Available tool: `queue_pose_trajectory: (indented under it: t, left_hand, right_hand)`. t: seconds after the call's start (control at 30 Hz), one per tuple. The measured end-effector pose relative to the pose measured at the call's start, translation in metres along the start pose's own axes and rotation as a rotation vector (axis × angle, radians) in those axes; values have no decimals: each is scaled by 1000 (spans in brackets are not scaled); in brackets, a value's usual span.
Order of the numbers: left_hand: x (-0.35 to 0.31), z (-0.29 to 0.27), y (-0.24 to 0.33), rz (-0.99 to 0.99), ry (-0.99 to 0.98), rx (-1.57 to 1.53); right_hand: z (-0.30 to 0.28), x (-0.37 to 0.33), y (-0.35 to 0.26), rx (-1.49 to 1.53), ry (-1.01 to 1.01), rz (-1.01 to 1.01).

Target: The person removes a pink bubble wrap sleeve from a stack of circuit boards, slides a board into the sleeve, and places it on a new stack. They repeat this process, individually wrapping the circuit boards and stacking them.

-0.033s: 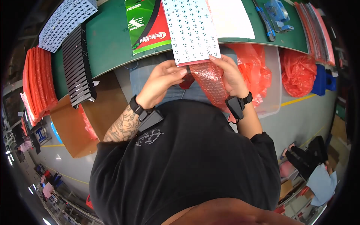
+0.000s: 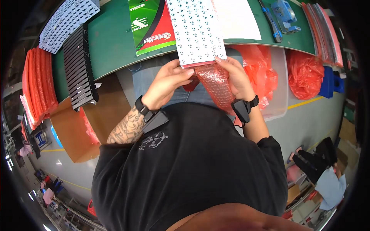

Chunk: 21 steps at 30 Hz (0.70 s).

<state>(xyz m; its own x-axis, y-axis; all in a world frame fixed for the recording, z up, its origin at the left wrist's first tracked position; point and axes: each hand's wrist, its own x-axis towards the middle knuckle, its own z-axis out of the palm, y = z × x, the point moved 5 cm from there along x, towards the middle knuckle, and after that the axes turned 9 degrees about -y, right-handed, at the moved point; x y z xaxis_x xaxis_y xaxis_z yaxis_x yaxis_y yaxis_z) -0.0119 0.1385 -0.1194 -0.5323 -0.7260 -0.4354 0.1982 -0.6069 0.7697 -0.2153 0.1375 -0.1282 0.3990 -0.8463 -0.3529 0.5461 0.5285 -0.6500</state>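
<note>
The left hand (image 2: 166, 82) is curled, and its thumb and fingers pinch the mouth of a red bubble-wrap bag (image 2: 216, 82). The right hand (image 2: 236, 77) grips the other side of the same bag, with its fingertips at the bottom edge of a long white board dotted with small parts (image 2: 196, 30). The board's lower end sits right at the bag's open mouth, so both hands seem to hold the bag wide and steady for it. The rest of the board lies up on the green table (image 2: 111, 42), which carries its weight. The bag hangs below the table edge, close to the person's tummy.

On the table are a green and red box (image 2: 150, 25), a white sheet (image 2: 237, 19) and a row of black trays (image 2: 79, 73). More red bags fill a clear plastic bin (image 2: 279, 88). Stacks of orange sheets (image 2: 36, 84) stand on the left. The floor is grey.
</note>
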Motion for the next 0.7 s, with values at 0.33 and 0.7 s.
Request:
queue_pose_trajectory:
  t: [0.33,0.7]
  left_hand:
    - [18,14,-27,32,-110,-200]
    - [-9,37,-42,-116,-401,-224]
  right_hand:
    - [-6,-50,21,-200,75,-69]
    - [6,-125,8,-462,-48,92]
